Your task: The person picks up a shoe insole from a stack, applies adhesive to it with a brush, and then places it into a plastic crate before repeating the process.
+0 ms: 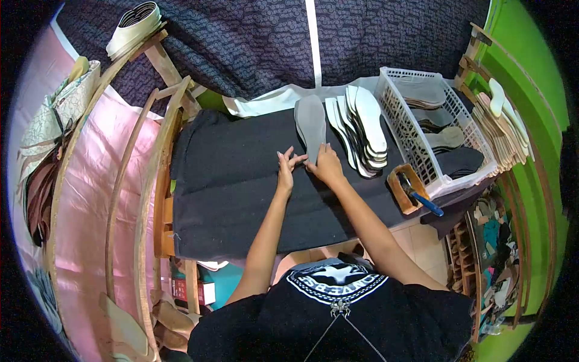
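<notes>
Grey insole-shaped pieces [311, 118] lie on the black cloth-covered table [223, 175], their narrow ends toward me. My right hand [327, 165] pinches the near end of the grey pieces. Just left of that end is my left hand [287, 171], its fingers apart and a fingertip close to the pieces; nothing is held in it. To the right of the grey pieces, white insole shapes with dark undersides [368, 120] are fanned out in overlapping rows.
A white plastic basket [416, 145] holds more insole pieces at the right. Before it sits a small wooden box [405, 192] with a blue-handled tool [427, 203]. Wooden racks [151, 175] stand at the left; stacked tan pieces [497, 133] are far right.
</notes>
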Tool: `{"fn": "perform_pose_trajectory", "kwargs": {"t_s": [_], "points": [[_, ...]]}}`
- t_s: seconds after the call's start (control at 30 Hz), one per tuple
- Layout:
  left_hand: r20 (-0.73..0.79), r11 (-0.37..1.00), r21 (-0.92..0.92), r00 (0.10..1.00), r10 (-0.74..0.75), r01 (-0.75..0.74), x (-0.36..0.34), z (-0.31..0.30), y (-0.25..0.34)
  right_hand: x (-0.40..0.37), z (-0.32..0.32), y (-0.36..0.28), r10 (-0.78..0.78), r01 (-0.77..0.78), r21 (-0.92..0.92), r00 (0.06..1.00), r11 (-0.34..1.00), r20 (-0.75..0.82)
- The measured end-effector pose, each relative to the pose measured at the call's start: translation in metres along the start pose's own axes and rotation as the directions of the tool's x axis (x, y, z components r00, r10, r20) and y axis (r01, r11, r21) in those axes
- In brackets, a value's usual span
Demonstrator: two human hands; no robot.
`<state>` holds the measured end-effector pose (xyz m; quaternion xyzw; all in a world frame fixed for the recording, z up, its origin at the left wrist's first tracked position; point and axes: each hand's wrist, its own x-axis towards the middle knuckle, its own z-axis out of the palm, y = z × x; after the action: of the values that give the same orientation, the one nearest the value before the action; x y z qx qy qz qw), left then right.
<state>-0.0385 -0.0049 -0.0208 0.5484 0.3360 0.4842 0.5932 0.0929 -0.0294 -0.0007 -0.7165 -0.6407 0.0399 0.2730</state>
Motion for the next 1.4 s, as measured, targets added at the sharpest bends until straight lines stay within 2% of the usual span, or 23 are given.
{"fn": "perform_pose_trajectory", "kwargs": {"t_s": [0.03,0.13,0.17,0.27,0.3,0.33,0.37,0.4,0.47,0.5,0.57,0.63,0.73,0.8,0.9,0.97,1.0,1.03,1.13,1.23,1.33,1.37,1.4], "points": [[0.006,1.0,0.004,1.0,0.002,-0.002,-0.001,-0.001,0.0,0.001,0.0,-0.001,0.003,-0.004,-0.006,1.0,1.0,-0.029],[0.01,1.0,-0.017,1.0,0.014,-0.014,-0.002,-0.001,-0.001,0.004,-0.019,-0.002,0.056,-0.068,0.089,0.99,0.994,0.131],[0.008,0.999,-0.027,1.0,0.018,-0.018,-0.002,-0.003,-0.001,0.005,-0.016,0.006,0.037,-0.043,0.067,0.996,0.997,0.085],[0.009,0.998,-0.049,1.0,0.026,-0.025,-0.004,-0.012,0.002,-0.004,-0.043,0.013,-0.002,0.013,0.207,0.998,0.978,-0.055],[-0.002,0.996,-0.077,0.999,0.045,-0.045,-0.004,-0.012,0.002,-0.01,-0.052,0.019,-0.098,0.132,0.266,0.985,0.955,-0.14],[-0.012,0.992,-0.106,0.998,0.062,-0.063,-0.006,-0.011,0.005,-0.021,-0.067,0.021,-0.122,0.144,0.303,0.988,0.942,-0.09],[0.005,0.974,-0.222,0.999,0.052,-0.05,-0.008,-0.012,0.008,-0.034,-0.084,0.024,-0.195,0.205,0.31,0.979,0.928,-0.061],[-0.005,0.94,-0.34,1.0,-0.021,0.018,-0.011,-0.011,0.014,-0.048,-0.1,0.027,-0.266,0.262,0.319,0.964,0.911,-0.031],[0.131,0.823,-0.555,0.989,-0.063,0.126,-0.016,-0.008,0.027,-0.076,-0.127,0.036,-0.313,0.267,0.315,0.944,0.911,0.103],[0.262,0.759,-0.624,0.965,-0.021,0.186,-0.017,-0.01,0.027,-0.09,-0.132,0.044,-0.324,0.275,0.299,0.937,0.914,0.129],[0.32,0.727,-0.638,0.946,-0.048,0.253,-0.02,-0.001,0.036,-0.115,-0.142,0.053,-0.308,0.252,0.255,0.929,0.933,0.208],[0.365,0.696,-0.642,0.927,-0.091,0.321,-0.025,0.009,0.043,-0.13,-0.145,0.062,-0.3,0.265,0.166,0.922,0.95,0.244],[0.403,0.889,-0.318,0.896,-0.189,0.331,-0.026,0.011,0.03,-0.144,-0.138,0.071,-0.264,0.263,0.037,0.939,0.964,0.221],[0.4,0.888,-0.242,0.874,-0.275,0.39,-0.028,0.017,0.025,-0.152,-0.138,0.062,-0.196,0.189,0.063,0.972,0.98,0.128],[0.424,0.912,-0.136,0.854,-0.301,0.388,-0.031,0.022,0.018,-0.165,-0.135,0.049,-0.214,0.221,0.079,0.973,0.972,-0.091],[0.385,0.916,-0.13,0.87,-0.307,0.38,-0.03,0.021,0.009,-0.184,-0.131,0.046,-0.141,0.19,0.095,0.916,0.977,-0.375],[0.367,0.918,-0.125,0.877,-0.309,0.376,-0.029,0.023,0.007,-0.192,-0.13,0.044,-0.101,0.176,0.103,0.856,0.979,-0.507],[0.348,0.917,-0.131,0.883,-0.314,0.378,-0.03,0.025,0.009,-0.197,-0.132,0.037,-0.081,0.065,-0.049,0.727,0.997,-0.682],[0.356,0.919,-0.102,0.877,-0.324,0.381,-0.027,0.021,0.009,-0.203,-0.122,0.061,0.075,-0.06,0.055,0.401,0.997,-0.913],[0.355,0.914,-0.14,0.881,-0.312,0.38,-0.029,0.022,0.015,-0.201,-0.133,0.08,0.361,-0.182,0.317,0.333,0.931,-0.871],[0.347,0.913,-0.102,0.875,-0.338,0.394,-0.03,0.023,0.013,-0.191,-0.143,0.095,0.605,-0.024,0.64,0.355,0.768,-0.713],[0.345,0.912,-0.084,0.87,-0.351,0.402,-0.03,0.024,0.011,-0.187,-0.146,0.096,0.625,0.072,0.697,0.386,0.713,-0.679],[0.371,0.913,-0.082,0.862,-0.345,0.4,-0.028,0.024,0.009,-0.184,-0.144,0.103,0.667,0.044,0.746,0.416,0.664,-0.618]]}}
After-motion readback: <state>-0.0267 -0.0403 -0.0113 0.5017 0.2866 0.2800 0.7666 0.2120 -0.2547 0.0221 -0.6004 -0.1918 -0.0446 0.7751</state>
